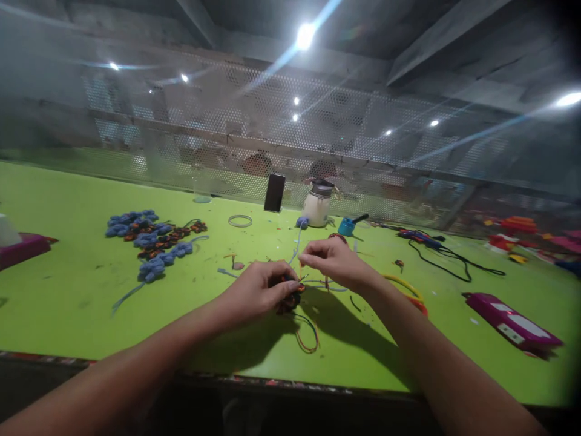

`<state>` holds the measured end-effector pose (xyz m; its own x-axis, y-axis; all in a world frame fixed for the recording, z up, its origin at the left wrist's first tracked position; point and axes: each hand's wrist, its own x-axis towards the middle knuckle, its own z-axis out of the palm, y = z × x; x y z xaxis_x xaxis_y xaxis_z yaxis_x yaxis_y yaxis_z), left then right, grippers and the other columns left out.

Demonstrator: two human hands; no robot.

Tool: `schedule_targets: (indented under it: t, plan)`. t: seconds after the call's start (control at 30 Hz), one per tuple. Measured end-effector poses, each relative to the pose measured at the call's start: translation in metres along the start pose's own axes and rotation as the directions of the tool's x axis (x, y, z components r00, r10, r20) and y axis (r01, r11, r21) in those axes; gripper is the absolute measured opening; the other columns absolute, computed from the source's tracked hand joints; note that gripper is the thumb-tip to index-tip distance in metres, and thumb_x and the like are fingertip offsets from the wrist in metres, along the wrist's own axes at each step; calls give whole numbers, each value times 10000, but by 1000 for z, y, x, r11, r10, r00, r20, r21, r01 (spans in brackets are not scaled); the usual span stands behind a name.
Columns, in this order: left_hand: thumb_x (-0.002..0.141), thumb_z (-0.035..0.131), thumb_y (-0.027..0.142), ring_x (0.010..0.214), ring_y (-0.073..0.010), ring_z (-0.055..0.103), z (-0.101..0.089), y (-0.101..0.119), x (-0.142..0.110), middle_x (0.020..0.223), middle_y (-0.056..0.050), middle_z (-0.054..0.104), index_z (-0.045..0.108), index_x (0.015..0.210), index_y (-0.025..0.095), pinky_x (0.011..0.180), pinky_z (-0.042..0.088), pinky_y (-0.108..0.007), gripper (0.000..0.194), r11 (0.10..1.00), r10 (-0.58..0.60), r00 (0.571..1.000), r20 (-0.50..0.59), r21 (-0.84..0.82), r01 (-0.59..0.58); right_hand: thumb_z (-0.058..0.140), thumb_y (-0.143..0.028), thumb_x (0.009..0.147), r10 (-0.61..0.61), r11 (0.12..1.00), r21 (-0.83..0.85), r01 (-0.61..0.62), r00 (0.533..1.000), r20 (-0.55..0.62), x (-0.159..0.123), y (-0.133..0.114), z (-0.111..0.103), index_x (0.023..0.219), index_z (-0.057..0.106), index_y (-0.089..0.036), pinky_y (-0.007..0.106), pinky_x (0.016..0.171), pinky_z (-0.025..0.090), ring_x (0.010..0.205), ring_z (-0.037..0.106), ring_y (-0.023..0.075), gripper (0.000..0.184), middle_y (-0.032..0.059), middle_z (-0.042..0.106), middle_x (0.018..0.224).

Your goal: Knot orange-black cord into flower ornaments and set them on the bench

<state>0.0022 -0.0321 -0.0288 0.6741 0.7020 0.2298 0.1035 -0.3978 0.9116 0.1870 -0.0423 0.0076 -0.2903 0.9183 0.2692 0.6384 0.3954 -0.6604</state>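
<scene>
My left hand [261,287] is closed around a small black-and-orange yarn piece [287,304], partly hidden by my fingers. Just above it, my right hand [329,260] pinches an orange strand of yarn [300,270] that runs down to the piece. A thin shiny tip shows between the hands, too small to name. From the piece a loop of dark and orange yarn [313,342] hangs onto the green table [204,345]. A blue-grey yarn strand [297,242] passes behind my fingers, leading from a small blue yarn bundle [302,222].
Blue and black-orange knotted yarn flowers [152,266] lie to the left. Behind stand a phone [275,192], a pale jug [316,209] and a blue pot [347,226]. Rightward are a yellow ring [406,281], black cable [454,257] and magenta power strip [512,321].
</scene>
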Motion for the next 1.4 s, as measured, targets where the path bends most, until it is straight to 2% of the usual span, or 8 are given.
schedule_targets:
  t: [0.17,0.4,0.7,0.9,1.03,1.1,1.17,1.4]
  plan:
    - [772,546,323,524,-119,548,-4,3,1,651,-43,607,575,788,119,513,448,-250,206,990,-93,985,-142,-119,76,548,-336,783,127,984,128,-122,991,-31,-13,12,-4,697,628,-113,220,453,246,471,319,71,252,-45,394,501]
    - [734,582,265,464,-101,518,-3,5,5,594,-27,597,572,702,121,489,437,-246,147,957,-183,945,-272,-271,107,552,-274,792,-141,989,14,148,963,-229,-22,-15,8,692,643,-137,262,597,377,645,485,124,192,42,575,708]
    - [713,599,268,544,-125,555,-5,-5,10,609,-43,633,653,706,110,521,435,-229,167,987,-100,878,-469,-159,28,556,-266,775,162,932,334,-139,986,-40,-20,-36,40,683,656,-133,233,573,380,592,501,108,190,16,601,632]
    - [684,637,283,613,-145,598,-7,-3,12,692,-66,679,676,750,101,599,467,-248,198,969,-90,773,-627,-234,-77,559,-230,743,255,895,402,-195,961,-102,-8,-42,72,593,603,-125,221,516,324,524,421,90,188,-15,513,536]
    - [680,646,288,623,-143,601,-9,1,11,688,-56,677,667,768,98,614,479,-251,210,949,-118,746,-655,-297,-111,592,-291,716,259,692,703,-165,965,-29,-3,-43,95,617,583,-127,218,526,359,524,449,87,192,-10,533,564]
    - [691,638,283,660,-144,605,-14,1,11,734,-58,687,670,803,102,651,480,-257,215,957,-109,762,-638,-275,-93,638,-344,687,277,582,799,-148,961,-23,-3,-43,101,626,583,-126,230,546,395,530,489,96,232,2,556,579]
    - [710,620,269,719,-149,608,-20,1,10,801,-59,695,674,851,112,705,476,-265,217,972,-67,811,-581,-222,-78,657,-376,680,299,549,825,-130,953,-49,-7,-42,100,641,596,-124,245,571,422,542,529,106,262,13,575,602]
    - [776,540,234,599,-123,581,-28,8,3,693,-37,664,661,874,113,570,466,-234,197,989,11,930,-367,-135,-65,561,-346,797,216,866,492,-90,955,-205,-34,-45,70,714,642,-131,272,641,439,600,582,137,245,33,620,605]
